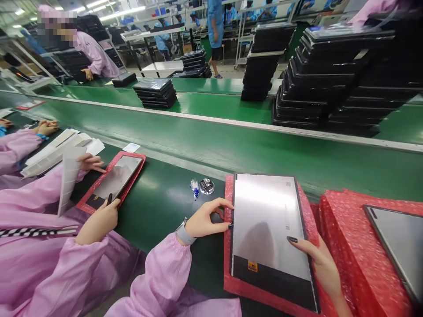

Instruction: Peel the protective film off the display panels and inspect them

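Note:
In front of me, an LCD panel (274,207) lies face down on red bubble wrap (228,259), its silvery back up, with a black strip and a small yellow label at the near end. My left hand (208,220), with a grey watch at the wrist, holds the panel's left edge between thumb and fingers. From the right, my right hand (322,262) grips the other edge, thumb flat on the silver back; its other fingers are hidden underneath. Right of it, another LCD panel (401,242) rests on a stack of red bubble-wrap bags (357,237).
A small clear packet with blue bits (194,190) and a round black-and-silver piece (206,186) lie on the table. At left, a co-worker handles a panel on red wrap (117,176). Black tray stacks (317,79) stand beyond the green conveyor (198,136).

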{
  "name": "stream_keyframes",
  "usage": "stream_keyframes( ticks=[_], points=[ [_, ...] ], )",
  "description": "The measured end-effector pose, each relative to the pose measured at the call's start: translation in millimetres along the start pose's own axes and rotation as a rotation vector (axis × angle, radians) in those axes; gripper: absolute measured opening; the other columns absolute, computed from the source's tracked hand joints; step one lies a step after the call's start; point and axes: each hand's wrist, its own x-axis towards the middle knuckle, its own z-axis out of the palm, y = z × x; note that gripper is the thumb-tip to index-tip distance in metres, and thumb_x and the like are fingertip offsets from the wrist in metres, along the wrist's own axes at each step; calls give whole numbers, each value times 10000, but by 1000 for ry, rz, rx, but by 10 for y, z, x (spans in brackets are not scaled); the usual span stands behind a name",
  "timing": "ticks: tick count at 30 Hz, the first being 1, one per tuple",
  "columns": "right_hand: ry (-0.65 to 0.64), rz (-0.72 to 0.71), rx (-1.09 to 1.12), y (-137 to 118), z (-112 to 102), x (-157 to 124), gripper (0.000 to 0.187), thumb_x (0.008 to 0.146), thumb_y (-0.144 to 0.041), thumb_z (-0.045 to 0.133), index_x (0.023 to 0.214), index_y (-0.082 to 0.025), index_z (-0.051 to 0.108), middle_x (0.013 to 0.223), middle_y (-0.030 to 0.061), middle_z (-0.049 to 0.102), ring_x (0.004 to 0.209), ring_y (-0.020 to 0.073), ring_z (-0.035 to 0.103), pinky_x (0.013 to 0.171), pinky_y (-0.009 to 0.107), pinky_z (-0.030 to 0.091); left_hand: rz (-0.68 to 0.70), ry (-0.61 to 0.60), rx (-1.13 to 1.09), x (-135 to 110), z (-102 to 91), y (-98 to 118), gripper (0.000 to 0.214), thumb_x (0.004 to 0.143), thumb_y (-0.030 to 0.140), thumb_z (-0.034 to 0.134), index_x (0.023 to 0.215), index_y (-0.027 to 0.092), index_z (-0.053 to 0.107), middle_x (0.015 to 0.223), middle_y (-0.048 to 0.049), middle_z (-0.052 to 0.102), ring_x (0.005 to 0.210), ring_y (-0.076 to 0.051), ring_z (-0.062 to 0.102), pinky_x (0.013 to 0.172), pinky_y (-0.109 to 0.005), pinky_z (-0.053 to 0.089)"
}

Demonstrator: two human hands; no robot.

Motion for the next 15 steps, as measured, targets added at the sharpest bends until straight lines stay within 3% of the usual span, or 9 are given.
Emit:
stream_keyframes(
  ticks=[6, 10, 15],
  points=[
    [-30, -28, -80, -27, -32, 37, 757, 423, -436, 749, 1091, -166, 517, 1067, 29, 605, 916, 139, 592, 728, 80, 532, 63, -25, 234, 26, 4, 17, 301, 847, 297, 638, 1114, 172, 584, 1081, -18, 578, 956, -84, 518, 839, -193, 426],
    [11, -2, -18, -50, 2, 25, 707, 381, -379, 737, 1020, -116, 586, 1012, 62, 626, 836, 144, 598, 665, 125, 534, 100, -2, 288, 52, 58, 4, 190, 883, 228, 586, 1065, 172, 594, 1020, -10, 592, 956, -86, 517, 859, -207, 414],
    [-66, 5, 55, -26, 35, 39, 817, 428, -376, 740, 1183, -156, 518, 1063, 47, 614, 910, 153, 598, 709, 156, 530, 137, 56, 318, 42, 92, 4, 126, 918, 165, 504, 1011, 168, 589, 990, 2, 602, 948, -72, 534, 872, -206, 412]
  ],
)
